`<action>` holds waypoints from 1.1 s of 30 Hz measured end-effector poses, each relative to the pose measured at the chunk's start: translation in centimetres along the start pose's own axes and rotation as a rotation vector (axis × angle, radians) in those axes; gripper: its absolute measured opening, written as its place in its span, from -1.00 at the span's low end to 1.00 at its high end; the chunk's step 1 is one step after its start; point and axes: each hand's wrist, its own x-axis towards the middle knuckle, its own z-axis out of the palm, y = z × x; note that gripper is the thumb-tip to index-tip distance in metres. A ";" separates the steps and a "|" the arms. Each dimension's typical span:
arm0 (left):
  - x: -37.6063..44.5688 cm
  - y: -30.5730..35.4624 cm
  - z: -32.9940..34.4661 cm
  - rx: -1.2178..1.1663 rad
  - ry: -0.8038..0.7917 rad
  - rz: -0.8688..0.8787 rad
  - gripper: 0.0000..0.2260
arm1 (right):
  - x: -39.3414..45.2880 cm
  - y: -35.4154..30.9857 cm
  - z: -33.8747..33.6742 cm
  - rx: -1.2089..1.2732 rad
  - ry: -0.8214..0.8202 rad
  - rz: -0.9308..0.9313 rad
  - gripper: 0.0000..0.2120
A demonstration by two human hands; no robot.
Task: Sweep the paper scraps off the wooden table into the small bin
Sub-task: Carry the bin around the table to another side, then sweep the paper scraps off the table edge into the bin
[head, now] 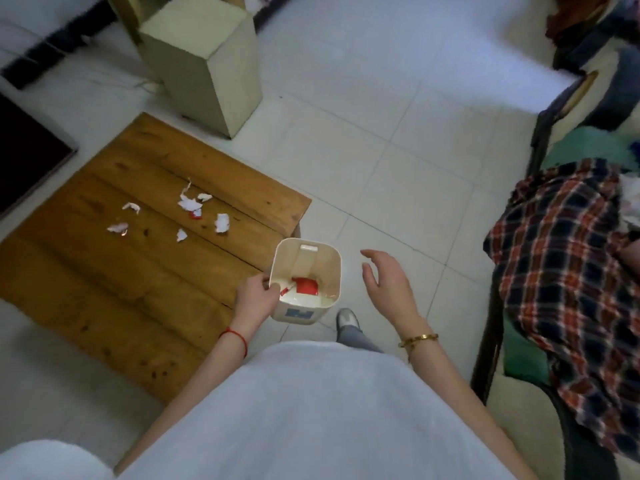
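Several torn white paper scraps [188,203] lie scattered on the far middle of the low wooden table [114,282], one with a red piece beside it. The small cream bin [325,258] is held just off the table's right edge, above the floor, with red and white scraps in its bottom. My left hand [254,301] grips the bin's near-left rim. My right hand [388,282] hovers to the right of the bin, fingers spread, holding nothing.
A tall cream box [207,60] stands on the tiled floor beyond the table. A plaid cloth [561,271] drapes over furniture at the right. A dark panel [24,154] lies at the left. My shoe [348,320] is under the bin.
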 end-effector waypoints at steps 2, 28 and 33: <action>0.7 0.0 0.2 -0.045 0.056 -0.062 -0.71 | 3.3 0.0 0.1 -0.020 -0.069 -0.073 -0.70; 11.2 0.3 12.5 -0.691 0.503 -0.810 -0.70 | 32.1 -7.4 14.3 -0.363 -0.749 -0.987 -0.62; 14.0 -2.6 14.9 -0.728 0.498 -0.869 -0.71 | 33.4 -8.7 20.8 -0.433 -0.871 -1.104 -0.55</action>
